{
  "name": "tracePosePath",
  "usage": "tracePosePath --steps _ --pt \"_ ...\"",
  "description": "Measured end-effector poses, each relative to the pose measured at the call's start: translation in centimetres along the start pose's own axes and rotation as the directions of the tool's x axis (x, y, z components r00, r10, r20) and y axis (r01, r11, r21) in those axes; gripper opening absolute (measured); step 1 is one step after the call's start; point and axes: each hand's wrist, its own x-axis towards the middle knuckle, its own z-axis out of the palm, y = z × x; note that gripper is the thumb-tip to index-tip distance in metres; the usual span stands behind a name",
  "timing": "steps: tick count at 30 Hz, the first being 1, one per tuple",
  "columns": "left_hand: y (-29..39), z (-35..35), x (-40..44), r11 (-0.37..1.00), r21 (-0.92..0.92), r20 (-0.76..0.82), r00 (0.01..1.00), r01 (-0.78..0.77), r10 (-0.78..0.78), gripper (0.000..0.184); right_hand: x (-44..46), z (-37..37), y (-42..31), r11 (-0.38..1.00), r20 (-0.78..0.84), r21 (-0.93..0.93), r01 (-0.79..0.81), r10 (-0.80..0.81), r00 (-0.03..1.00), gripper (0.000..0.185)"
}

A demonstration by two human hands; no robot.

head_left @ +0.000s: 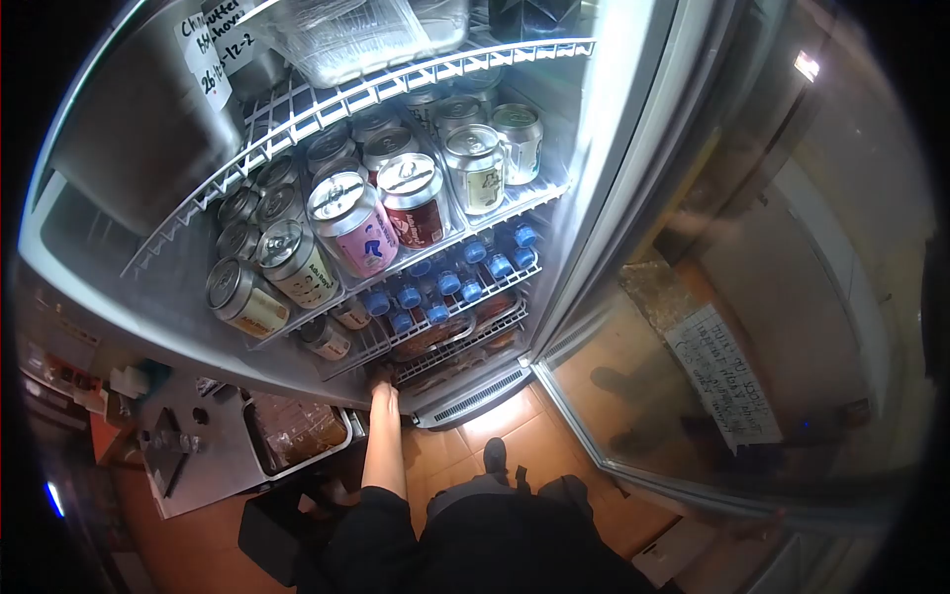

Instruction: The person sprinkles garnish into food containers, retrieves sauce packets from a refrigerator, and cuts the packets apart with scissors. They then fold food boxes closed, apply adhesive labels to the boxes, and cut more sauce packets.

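Observation:
My left hand (384, 384) reaches into the lower part of an open fridge, at the left end of the low wire shelves. Its fingers are in shadow and hidden, so what they touch does not show. Just above it stand small cans (327, 339) on a shelf, with blue-capped bottles (437, 289) to their right. Dark packed items (435, 337) lie on the wire racks beside the hand. Higher up, a shelf holds several drink cans, among them a pink can (354, 226) and a dark red can (411, 201). My right hand is not in view.
The glass fridge door (633, 396) stands open on the right, with a handwritten paper (717, 371) on it. Metal containers (139, 129) fill the top shelf (297, 124). At left, a steel table (203, 455) bears a tray (259, 450) of wrapped brown food. My shoe (495, 455) rests on the tiled floor.

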Motion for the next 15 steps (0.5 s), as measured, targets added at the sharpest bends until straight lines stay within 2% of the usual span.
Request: tracePosePath --steps 1,3,4,6,7,9,10,12,14,15 --pt "0.7 0.6 -1.7 1.0 0.004 -0.001 1.0 0.0 0.0 0.008 0.0 0.1 -0.1 1.0 -0.01 -0.002 0.009 -0.009 1.0 0.054" --pt "1.7 1.4 -5.0 0.984 -0.144 -0.174 0.976 0.107 -0.131 0.008 0.0 0.3 -0.1 1.0 -0.017 0.0 0.017 -0.017 1.0 0.057" --pt "2.1 1.4 -7.2 0.984 -0.144 -0.181 0.975 0.106 -0.131 0.008 0.0 0.5 0.0 1.0 -0.017 0.002 0.022 -0.022 1.0 0.059" --pt "3.0 1.6 -11.3 0.99 0.006 -0.221 0.966 0.143 -0.138 0.007 -0.1 0.9 0.1 1.0 -0.026 0.009 0.028 -0.027 0.999 0.062" --pt "2.9 1.4 -12.6 0.986 -0.061 -0.237 0.957 0.156 -0.166 0.01 -0.2 1.1 0.1 0.999 -0.04 0.019 0.038 -0.037 0.999 0.063" --pt "2.1 1.0 -13.9 0.99 -0.02 -0.263 0.954 0.141 -0.141 0.016 -0.6 1.9 -0.4 0.998 -0.072 0.042 0.055 -0.052 0.996 0.066" --pt "2.0 0.9 -14.8 0.995 0.042 -0.261 0.962 0.093 -0.079 0.02 -1.2 2.5 -0.8 0.996 -0.1 0.051 0.071 -0.066 0.993 0.068" --pt "2.0 0.7 -15.8 0.999 0.005 -0.242 0.969 0.046 -0.043 0.021 -2.9 4.5 -4.1 0.991 -0.119 0.132 0.004 0.012 0.993 0.067" --pt "1.9 0.0 -16.6 0.999 -0.046 -0.22 0.976 -0.012 0.002 0.02 -2.3 4.4 -4.0 0.973 -0.12 0.219 -0.066 0.094 0.988 0.066" --pt "2.0 -0.4 -17.1 0.996 -0.081 -0.181 0.983 -0.036 0.021 0.016 -1.7 3.5 -2.7 0.951 0.031 0.275 -0.141 0.138 0.99 0.067"
